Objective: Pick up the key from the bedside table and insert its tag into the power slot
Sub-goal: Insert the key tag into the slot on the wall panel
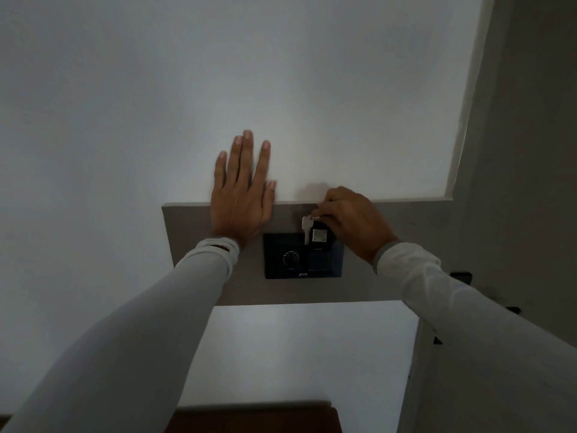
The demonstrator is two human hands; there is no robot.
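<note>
My left hand [240, 195] lies flat against the white wall [156, 104], fingers stretched out and slightly spread, holding nothing; its heel rests on the top edge of the grey panel [218, 276] that runs across the wall. My right hand [349, 220] is curled at the top of the black switch plate [303, 260] mounted on that panel. My fingertips there are pinched shut around the top of the black tag [320, 236], which stands upright at the upper right part of the plate, where the power slot [318, 250] is; the light is too dim for me to tell how deep the tag sits in it. The silver key [307, 230] hangs down just beside the tag on its left, its blade pointing down over the plate's top edge. A round dial [290, 260] sits lower left on the plate. Both my arms are in pale long sleeves [156, 323]. A dark wooden edge [256, 417] shows at the bottom.
</note>
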